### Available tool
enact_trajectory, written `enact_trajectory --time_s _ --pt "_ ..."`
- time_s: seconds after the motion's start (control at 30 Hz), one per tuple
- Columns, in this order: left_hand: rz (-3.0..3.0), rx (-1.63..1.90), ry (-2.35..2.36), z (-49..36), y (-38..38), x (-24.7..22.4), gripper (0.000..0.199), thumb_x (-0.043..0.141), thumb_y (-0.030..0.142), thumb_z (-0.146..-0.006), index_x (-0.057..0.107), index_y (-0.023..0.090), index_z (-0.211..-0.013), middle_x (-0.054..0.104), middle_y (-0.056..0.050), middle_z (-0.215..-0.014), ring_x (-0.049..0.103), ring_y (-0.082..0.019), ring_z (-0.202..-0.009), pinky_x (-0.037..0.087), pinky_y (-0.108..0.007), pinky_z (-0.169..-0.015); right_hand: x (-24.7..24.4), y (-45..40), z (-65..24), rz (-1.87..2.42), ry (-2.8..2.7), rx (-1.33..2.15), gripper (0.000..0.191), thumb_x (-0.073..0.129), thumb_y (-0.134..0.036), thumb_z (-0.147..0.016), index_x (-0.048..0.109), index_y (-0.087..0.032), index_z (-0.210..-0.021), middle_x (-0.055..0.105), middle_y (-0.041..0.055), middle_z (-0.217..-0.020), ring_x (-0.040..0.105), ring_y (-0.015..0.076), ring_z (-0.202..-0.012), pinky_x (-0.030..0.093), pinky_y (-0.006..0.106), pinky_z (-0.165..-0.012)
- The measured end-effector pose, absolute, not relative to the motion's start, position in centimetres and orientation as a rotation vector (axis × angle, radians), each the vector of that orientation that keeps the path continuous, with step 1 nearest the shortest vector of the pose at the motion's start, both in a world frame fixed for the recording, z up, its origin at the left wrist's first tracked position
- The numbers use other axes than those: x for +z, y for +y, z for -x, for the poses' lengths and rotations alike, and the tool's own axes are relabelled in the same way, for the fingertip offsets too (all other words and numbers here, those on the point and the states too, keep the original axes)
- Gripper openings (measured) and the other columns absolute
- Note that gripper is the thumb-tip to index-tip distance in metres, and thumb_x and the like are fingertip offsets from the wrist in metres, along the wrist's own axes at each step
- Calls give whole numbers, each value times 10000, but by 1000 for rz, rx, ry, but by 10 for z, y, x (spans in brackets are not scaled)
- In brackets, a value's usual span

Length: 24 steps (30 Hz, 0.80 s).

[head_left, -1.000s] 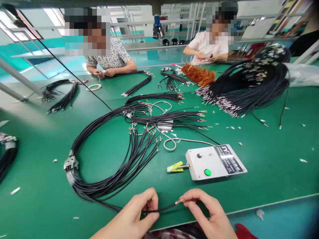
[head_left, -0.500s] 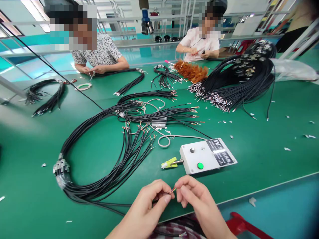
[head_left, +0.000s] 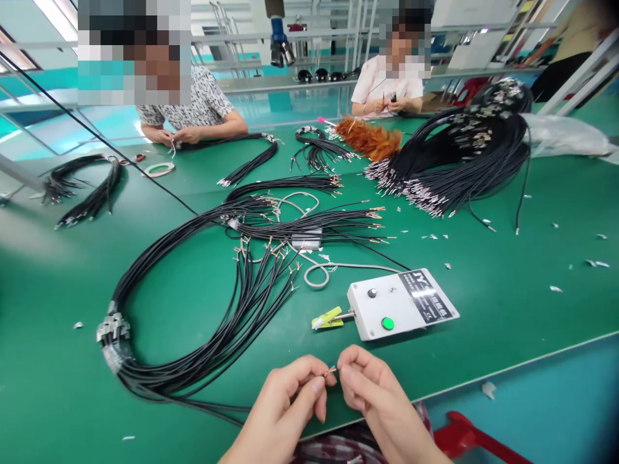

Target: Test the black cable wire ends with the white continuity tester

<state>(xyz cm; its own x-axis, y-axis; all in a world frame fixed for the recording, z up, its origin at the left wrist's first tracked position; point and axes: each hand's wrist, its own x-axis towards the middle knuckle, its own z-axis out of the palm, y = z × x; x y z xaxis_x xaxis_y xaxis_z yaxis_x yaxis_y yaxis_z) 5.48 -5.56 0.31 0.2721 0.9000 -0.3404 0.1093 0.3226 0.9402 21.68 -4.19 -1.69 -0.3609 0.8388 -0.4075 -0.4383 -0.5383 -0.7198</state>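
Near the table's front edge, my left hand (head_left: 289, 401) pinches the end of a black cable, whose thin coloured wires (head_left: 330, 371) stick out past the fingertips. My right hand (head_left: 371, 394) has its thumb and fingers closed at the tips of those wires. Its fingers cover whatever part they grip. To the left curves a large bundle of black cables (head_left: 167, 241), bound with clear wrap (head_left: 115, 351) and fanned out into bare-wire ends. Just beyond my hands stands a white control box (head_left: 380, 301) with a green button and a yellow clip (head_left: 329, 318) on its front shaft.
A grey cord (head_left: 358, 265) loops behind the box. Farther back lie a big heap of black cables (head_left: 449, 161), an orange fluffy duster (head_left: 370, 137) and a tape roll (head_left: 158, 169). Two people (head_left: 206, 103) (head_left: 367, 87) work across the green table (head_left: 507, 283). A red stool (head_left: 464, 435) is below right.
The coloured wires now show spread between my fingertips, and my right hand has shifted slightly. Across the table, the right-hand person's hands have come closer together. The view has shifted a little.
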Motion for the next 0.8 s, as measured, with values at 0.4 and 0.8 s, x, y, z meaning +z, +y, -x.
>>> enact_trajectory --time_s 0.4,0.8 --pt "-1015 794 1147 -57 -58 1 438 525 557 -899 479 161 -1079 521 54 -582 294 -75 -461 186 -217 -446 -17 -35 -206 920 -534 2051 339 807 -405 -714 586 -162 -798 404 -86 -545 244 41 -490 150 224 -484" --pt "-872 859 1079 -52 -64 2 451 550 525 -897 418 171 -1141 548 62 -570 215 -55 -421 162 -222 -438 -17 -35 -207 935 -520 2114 326 768 -416 -761 589 -146 -789 434 -75 -563 247 26 -465 133 226 -477"
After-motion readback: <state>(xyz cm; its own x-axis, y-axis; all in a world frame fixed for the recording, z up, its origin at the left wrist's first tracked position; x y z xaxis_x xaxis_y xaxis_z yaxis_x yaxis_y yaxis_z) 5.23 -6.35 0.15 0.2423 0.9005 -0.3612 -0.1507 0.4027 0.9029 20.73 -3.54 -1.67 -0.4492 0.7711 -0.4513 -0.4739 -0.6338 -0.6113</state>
